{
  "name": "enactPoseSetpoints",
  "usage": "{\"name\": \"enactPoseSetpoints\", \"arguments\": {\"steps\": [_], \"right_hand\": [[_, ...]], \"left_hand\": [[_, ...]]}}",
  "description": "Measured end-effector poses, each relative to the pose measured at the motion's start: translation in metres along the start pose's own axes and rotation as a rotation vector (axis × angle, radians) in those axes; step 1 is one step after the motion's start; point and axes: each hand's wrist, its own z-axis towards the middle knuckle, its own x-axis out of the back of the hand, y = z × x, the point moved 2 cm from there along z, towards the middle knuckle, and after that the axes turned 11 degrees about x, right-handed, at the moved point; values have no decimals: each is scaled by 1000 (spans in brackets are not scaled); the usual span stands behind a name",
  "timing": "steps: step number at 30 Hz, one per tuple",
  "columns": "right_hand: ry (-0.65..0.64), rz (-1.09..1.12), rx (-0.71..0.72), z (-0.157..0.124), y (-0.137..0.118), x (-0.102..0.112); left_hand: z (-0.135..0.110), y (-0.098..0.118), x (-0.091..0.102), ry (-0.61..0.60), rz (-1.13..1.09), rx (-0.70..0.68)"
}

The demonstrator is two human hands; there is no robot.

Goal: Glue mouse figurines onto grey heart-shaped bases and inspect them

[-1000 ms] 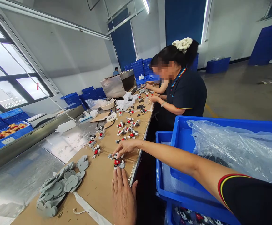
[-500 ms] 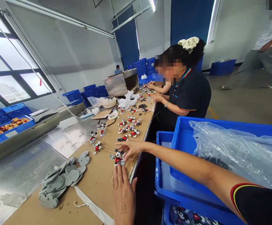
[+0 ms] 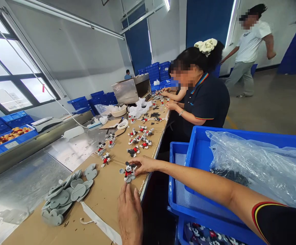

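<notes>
my right hand (image 3: 145, 164) reaches across to the mouse figure (image 3: 129, 169) standing on the cardboard (image 3: 104, 200) near its front edge; fingertips touch it, but i cannot tell if they pinch. my left hand (image 3: 130, 216) lies flat, fingers together, just short of it, holding nothing.

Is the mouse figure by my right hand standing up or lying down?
Upright, it seems: the mouse figure stands head over red shorts on a grey base, the right hand touching its side.
</notes>
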Motion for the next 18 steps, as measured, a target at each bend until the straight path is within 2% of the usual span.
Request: {"name": "enactPoseSetpoints", "arguments": {"steps": [4, 9, 13, 18], "right_hand": [[22, -59, -10, 2, 1, 1], [18, -132, -2, 5, 0, 1], [5, -161, 13, 5, -2, 2], [-10, -142, 28, 6, 1, 2]], "left_hand": [[11, -7, 8, -11, -63, 161], [42, -8, 16, -162, -126, 306], [64, -8, 10, -275, -221, 399], [79, -11, 1, -393, -333, 560]]}}
